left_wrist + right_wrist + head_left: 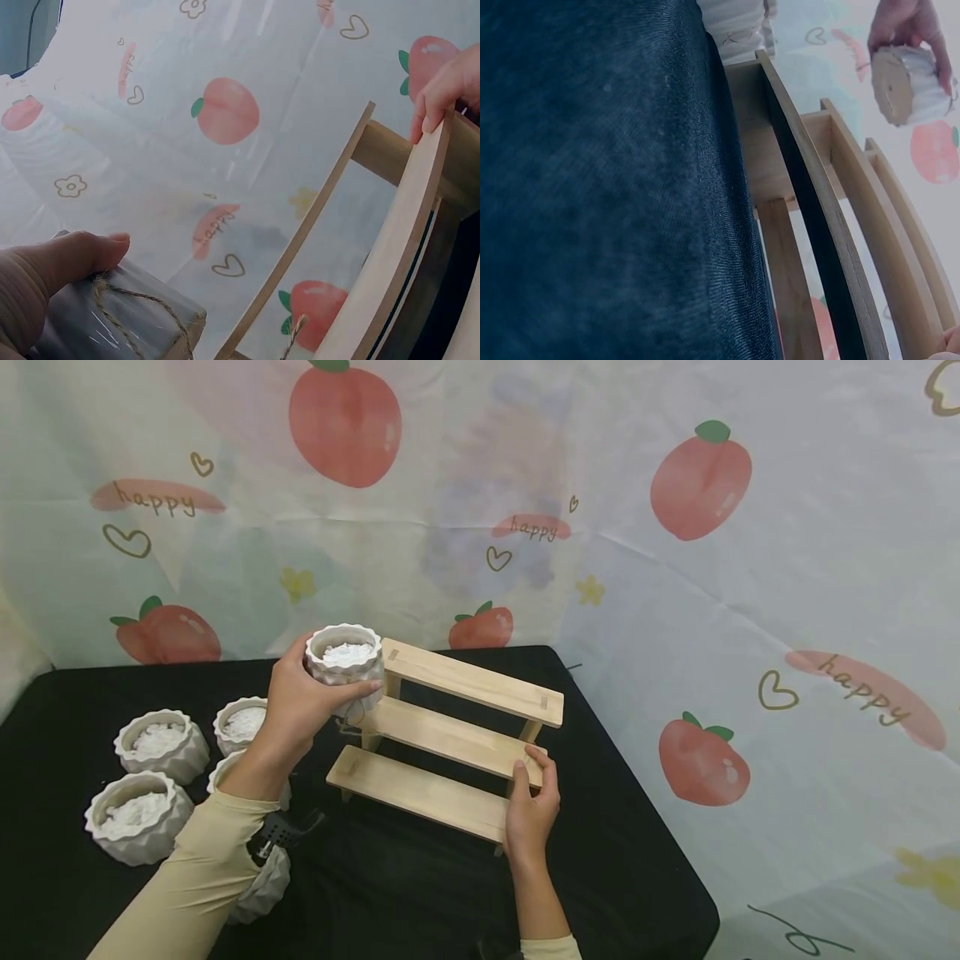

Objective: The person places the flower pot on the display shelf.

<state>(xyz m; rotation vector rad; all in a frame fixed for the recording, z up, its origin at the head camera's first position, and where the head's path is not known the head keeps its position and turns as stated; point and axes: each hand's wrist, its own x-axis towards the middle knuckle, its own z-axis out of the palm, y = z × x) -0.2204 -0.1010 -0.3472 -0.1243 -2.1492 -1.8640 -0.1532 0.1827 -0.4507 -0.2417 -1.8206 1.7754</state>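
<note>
A white scalloped plant pot [347, 677] with white filling inside is gripped by my left hand [288, 714], thumb along its near side. Twine [142, 296] is tied round the pot in the left wrist view. The pot is held up beside the left end of a three-tier wooden stand [450, 733], and its flat underside [892, 84] shows in the right wrist view. My right hand [534, 814] holds the right end of the middle tier, thumb and fingers at its edge. All three tiers carry nothing.
Several more white pots stand at the left of the black-covered table [390, 893], including a front one [138, 818] and a back one [161, 747]; my left forearm partly hides others. A fruit-printed curtain [420, 460] hangs close behind and to the right.
</note>
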